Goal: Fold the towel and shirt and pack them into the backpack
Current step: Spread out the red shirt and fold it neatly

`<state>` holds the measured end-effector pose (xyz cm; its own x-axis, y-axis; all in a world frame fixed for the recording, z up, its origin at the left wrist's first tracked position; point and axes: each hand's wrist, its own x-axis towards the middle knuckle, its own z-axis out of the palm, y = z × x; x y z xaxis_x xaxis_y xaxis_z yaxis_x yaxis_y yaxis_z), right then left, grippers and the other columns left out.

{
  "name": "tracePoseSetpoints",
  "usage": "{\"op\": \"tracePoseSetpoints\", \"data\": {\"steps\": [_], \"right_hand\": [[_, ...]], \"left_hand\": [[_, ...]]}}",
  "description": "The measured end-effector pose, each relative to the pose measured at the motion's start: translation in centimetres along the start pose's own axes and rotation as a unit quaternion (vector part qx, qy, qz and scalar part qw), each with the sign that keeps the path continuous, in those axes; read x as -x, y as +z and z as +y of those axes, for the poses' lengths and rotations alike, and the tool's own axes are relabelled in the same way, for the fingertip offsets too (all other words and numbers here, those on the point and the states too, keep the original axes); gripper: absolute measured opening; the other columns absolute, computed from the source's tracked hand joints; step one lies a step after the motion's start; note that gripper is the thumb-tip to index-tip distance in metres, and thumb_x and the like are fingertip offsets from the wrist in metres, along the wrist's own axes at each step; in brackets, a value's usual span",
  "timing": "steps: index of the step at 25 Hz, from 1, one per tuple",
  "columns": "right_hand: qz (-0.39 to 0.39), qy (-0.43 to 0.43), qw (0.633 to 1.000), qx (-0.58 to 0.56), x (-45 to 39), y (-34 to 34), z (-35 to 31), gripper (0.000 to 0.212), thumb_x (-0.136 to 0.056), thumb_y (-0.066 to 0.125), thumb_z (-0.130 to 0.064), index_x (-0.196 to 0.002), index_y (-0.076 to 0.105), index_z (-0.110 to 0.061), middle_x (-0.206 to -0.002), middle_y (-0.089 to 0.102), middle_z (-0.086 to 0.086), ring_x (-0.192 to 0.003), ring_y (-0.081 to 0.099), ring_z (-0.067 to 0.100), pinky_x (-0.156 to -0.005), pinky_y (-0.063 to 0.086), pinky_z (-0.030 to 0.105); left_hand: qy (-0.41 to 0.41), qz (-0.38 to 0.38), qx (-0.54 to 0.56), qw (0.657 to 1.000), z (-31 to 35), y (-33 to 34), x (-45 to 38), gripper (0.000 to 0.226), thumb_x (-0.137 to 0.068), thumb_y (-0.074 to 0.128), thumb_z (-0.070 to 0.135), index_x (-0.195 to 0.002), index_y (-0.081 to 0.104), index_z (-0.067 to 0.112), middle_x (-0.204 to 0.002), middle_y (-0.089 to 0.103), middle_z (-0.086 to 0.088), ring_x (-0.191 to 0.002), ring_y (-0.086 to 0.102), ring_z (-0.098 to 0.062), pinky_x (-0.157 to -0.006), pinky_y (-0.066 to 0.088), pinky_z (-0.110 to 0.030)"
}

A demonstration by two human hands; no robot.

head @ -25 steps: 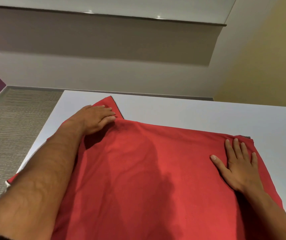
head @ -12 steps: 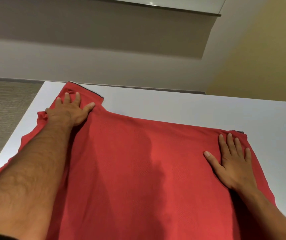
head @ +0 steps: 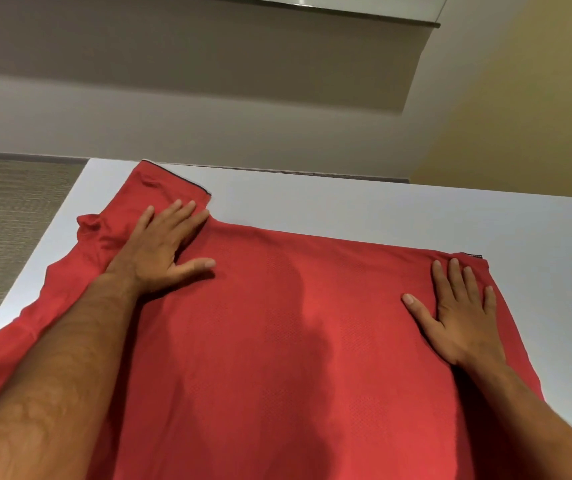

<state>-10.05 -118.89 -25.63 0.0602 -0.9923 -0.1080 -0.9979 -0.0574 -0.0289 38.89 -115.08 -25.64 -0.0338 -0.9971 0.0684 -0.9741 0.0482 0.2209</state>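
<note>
Left hand slides back off the sleeve, both palms flat on the red shirt, right hand pinning the table's right side — folding barely begun.

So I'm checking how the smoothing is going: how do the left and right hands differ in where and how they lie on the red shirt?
The left hand lies at the far left by the rumpled sleeve; the right hand lies at the far right corner, where the red shirt is smooth. The left hand's fingers angle right toward the sleeve hem; the right hand's fingers point away toward the far edge. Both lie flat, fingers straight, thumbs pointing inward, gripping nothing.
</note>
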Motion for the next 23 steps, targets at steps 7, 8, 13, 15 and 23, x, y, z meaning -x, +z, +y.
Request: {"op": "tracePoseSetpoints", "data": {"steps": [7, 8, 13, 15, 23], "right_hand": [[-0.01, -0.011, 1.0, 0.003, -0.7, -0.3, 0.3, 0.094, -0.08, 0.002, -0.086, -0.156, -0.002, -0.03, -0.164, -0.008, -0.001, -0.151, -0.011, 0.017, -0.121, -0.005, 0.05], [-0.013, -0.012, 1.0, 0.005, -0.7, -0.3, 0.4, 0.094, -0.08, 0.002, -0.086, -0.156, -0.003, -0.03, -0.164, -0.008, -0.001, -0.151, -0.011, 0.017, -0.121, -0.005, 0.05], [-0.056, -0.013, 0.998, -0.003, -1.1, -0.8, 0.6, 0.101, -0.074, -0.001, -0.089, -0.155, -0.006, -0.03, -0.164, -0.012, 0.0, -0.15, -0.014, 0.018, -0.12, -0.007, 0.052], [-0.077, -0.02, 0.997, -0.024, -0.7, -1.7, 0.6, 0.103, -0.073, 0.001, -0.089, -0.156, -0.004, -0.028, -0.164, -0.011, 0.002, -0.15, -0.014, 0.018, -0.12, -0.007, 0.052], [-0.01, -0.069, 0.996, -0.061, 13.4, 0.5, -2.2, 0.091, -0.084, 0.015, -0.081, -0.157, 0.003, -0.026, -0.165, -0.001, 0.003, -0.15, -0.012, 0.017, -0.121, -0.006, 0.05]], "left_hand": [[-0.069, -0.091, -0.106, 0.988, -1.0, -0.4, 0.3, 0.094, -0.069, 0.004, 0.097, -0.149, -0.016, 0.052, -0.165, -0.012, 0.002, -0.151, -0.014, -0.018, -0.117, -0.014, -0.058], [-0.079, -0.094, -0.129, 0.984, -0.8, -0.4, 0.4, 0.094, -0.069, 0.001, 0.096, -0.149, -0.018, 0.051, -0.165, -0.013, 0.001, -0.151, -0.015, -0.02, -0.116, -0.015, -0.06], [-0.11, -0.078, -0.134, 0.982, 0.7, -1.3, 2.2, 0.099, -0.07, 0.001, 0.095, -0.153, -0.012, 0.042, -0.166, -0.007, -0.003, -0.152, -0.012, -0.024, -0.117, -0.011, -0.06], [-0.098, -0.056, -0.098, 0.989, 1.5, -2.0, 3.9, 0.099, -0.073, 0.007, 0.093, -0.156, -0.003, 0.04, -0.166, -0.001, -0.004, -0.152, -0.008, -0.023, -0.118, -0.009, -0.058], [-0.134, -0.01, -0.077, 0.988, 5.3, -1.9, 16.5, 0.097, -0.079, 0.017, 0.089, -0.157, 0.018, 0.031, -0.164, 0.018, -0.006, -0.151, 0.015, -0.025, -0.119, 0.009, -0.057]]}}
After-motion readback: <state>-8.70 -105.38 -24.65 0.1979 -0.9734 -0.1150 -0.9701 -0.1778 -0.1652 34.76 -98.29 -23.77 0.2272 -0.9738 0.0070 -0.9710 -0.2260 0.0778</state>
